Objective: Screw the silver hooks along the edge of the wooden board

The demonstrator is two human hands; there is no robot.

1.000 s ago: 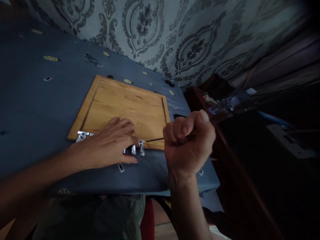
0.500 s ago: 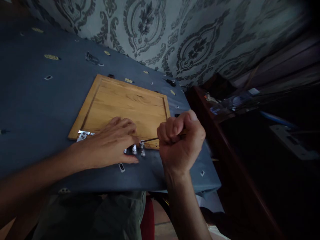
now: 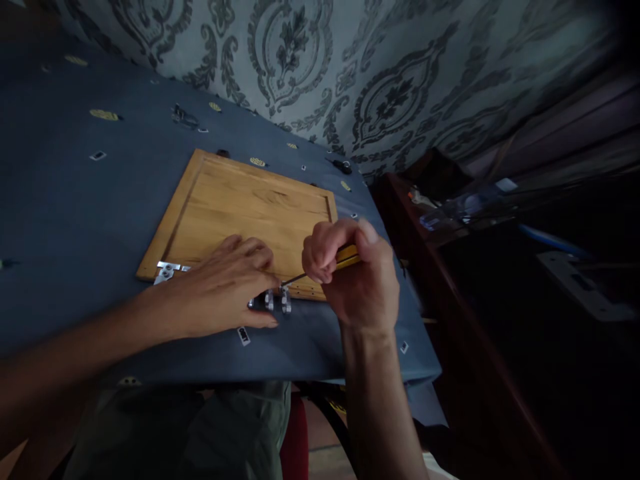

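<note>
A framed wooden panel (image 3: 250, 213), likely a cabinet door, lies flat on the blue cloth. My left hand (image 3: 220, 283) is spread over its near edge, thumb and forefinger apart around a metal hinge (image 3: 269, 300). The forefinger's tip is close to the screwdriver's tip. Closed in a fist, my right hand (image 3: 357, 273) grips a screwdriver with a yellow handle (image 3: 347, 257). Its thin shaft slants down left to another metal hinge arm (image 3: 285, 300). A further hinge (image 3: 167, 269) sits at the panel's left corner, partly covered by my left wrist.
The blue tablecloth (image 3: 75, 200) carries small printed patches. Dark small objects, one a black item (image 3: 341, 165), lie beyond the panel. A patterned curtain or wall covering (image 3: 290, 53) rises behind. On the right stands dark furniture (image 3: 480, 360) with a blue pen-like item (image 3: 553, 240).
My right hand has turned and shifted slightly, bringing the yellow screwdriver handle into view. The screwdriver tip stays at the hinge. My left hand and the panel have hardly moved.
</note>
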